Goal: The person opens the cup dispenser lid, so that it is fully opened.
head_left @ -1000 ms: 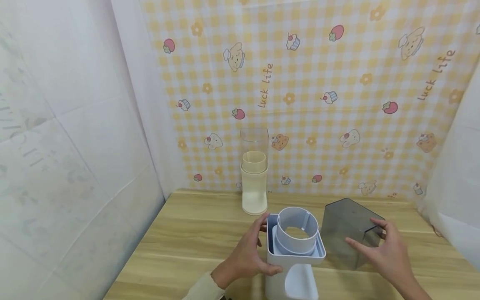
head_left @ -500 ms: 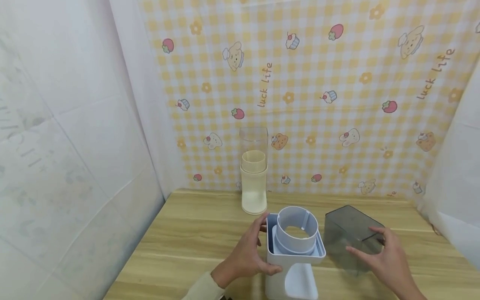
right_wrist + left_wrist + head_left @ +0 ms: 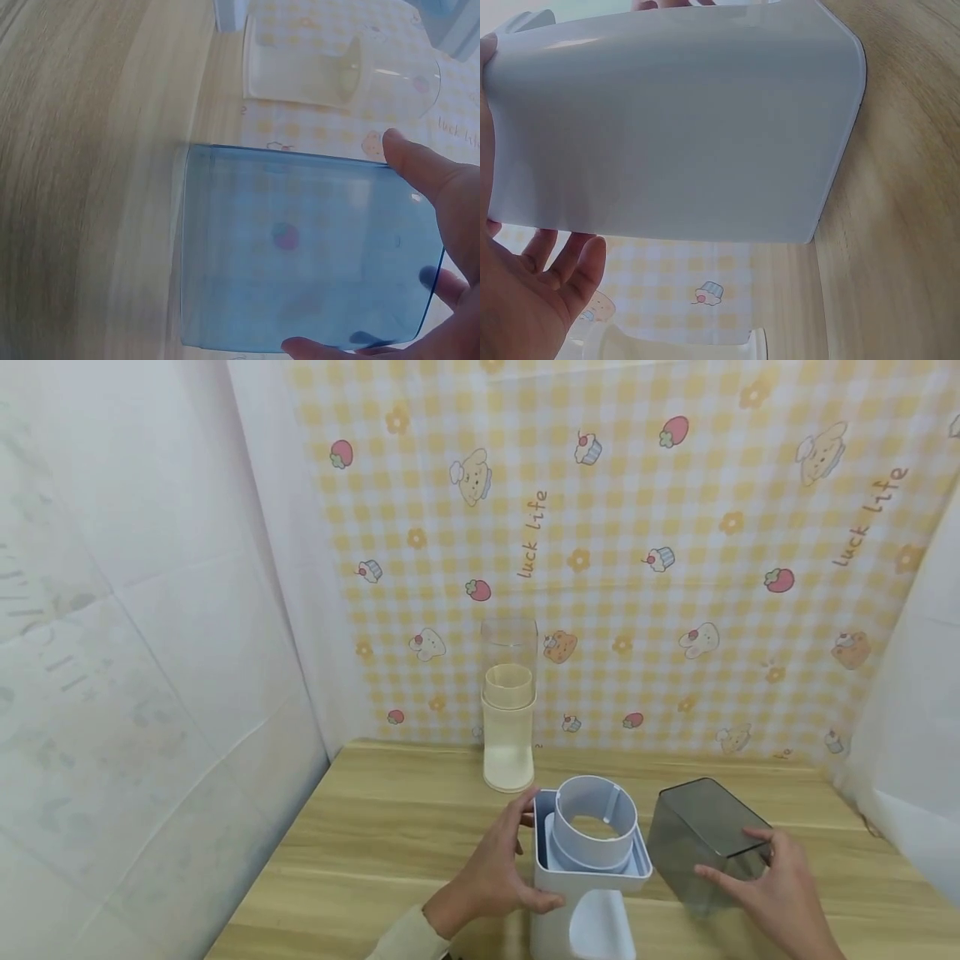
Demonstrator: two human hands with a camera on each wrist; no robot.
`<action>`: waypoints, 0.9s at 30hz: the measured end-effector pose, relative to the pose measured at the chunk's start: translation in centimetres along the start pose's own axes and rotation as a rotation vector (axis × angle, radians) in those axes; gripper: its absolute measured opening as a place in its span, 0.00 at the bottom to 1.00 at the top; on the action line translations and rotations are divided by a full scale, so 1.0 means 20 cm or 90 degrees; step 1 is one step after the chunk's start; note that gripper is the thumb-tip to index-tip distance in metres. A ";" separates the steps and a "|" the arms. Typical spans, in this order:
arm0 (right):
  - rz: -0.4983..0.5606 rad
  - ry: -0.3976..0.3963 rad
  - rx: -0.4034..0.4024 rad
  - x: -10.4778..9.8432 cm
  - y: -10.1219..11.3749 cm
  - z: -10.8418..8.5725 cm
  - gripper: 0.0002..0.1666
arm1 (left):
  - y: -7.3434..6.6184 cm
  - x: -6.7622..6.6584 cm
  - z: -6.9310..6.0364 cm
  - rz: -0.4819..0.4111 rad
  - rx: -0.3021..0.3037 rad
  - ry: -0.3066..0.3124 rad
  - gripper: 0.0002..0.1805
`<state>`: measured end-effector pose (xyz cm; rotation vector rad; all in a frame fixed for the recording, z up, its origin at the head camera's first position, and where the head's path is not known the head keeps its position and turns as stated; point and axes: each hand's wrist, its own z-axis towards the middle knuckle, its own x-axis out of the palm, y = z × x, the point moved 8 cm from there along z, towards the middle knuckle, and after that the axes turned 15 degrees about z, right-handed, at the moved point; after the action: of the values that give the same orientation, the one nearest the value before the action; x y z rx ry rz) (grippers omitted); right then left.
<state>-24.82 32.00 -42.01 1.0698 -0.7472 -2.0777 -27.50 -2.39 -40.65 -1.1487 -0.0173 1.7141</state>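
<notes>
A pale blue-white plastic dispenser base [image 3: 588, 893] stands upright on the wooden table, with a round collar on its top. My left hand [image 3: 491, 864] grips its upper left side, thumb on the front and fingers round the back; the left wrist view shows its smooth side wall [image 3: 675, 135]. To its right is a smoky see-through plastic cover [image 3: 708, 827], five-sided on top. My right hand [image 3: 780, 881] holds its near right corner between thumb and fingers. In the right wrist view the lower edge of the cover [image 3: 315, 247] is at or very near the tabletop.
Behind the base, near the back edge of the table [image 3: 397, 827], stands a cream dispenser [image 3: 508, 752] with a clear upper tube. A yellow checked cloth [image 3: 600, 527] hangs behind it. White sheets hang at the left [image 3: 150, 610] and right sides.
The smoky cover has come down and turned a little in my right hand, which moved slightly lower with it. My left hand and the dispenser base have stayed in place.
</notes>
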 end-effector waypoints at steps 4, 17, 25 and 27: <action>-0.010 0.012 0.015 0.01 -0.02 -0.01 0.55 | 0.00 0.01 -0.01 0.007 -0.002 0.004 0.66; -0.058 -0.019 -0.043 -0.01 0.08 0.03 0.62 | 0.02 0.01 0.02 0.017 -0.021 0.025 0.66; 0.022 -0.080 -0.119 -0.02 0.21 0.04 0.51 | 0.02 0.01 0.02 0.011 -0.010 0.019 0.66; 0.044 -0.084 -0.130 -0.01 0.25 0.04 0.49 | 0.02 0.02 0.02 0.002 -0.018 0.026 0.67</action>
<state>-23.88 29.36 -37.82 0.7917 -0.6103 -2.1276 -28.14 -2.16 -40.88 -1.2045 -0.0145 1.6980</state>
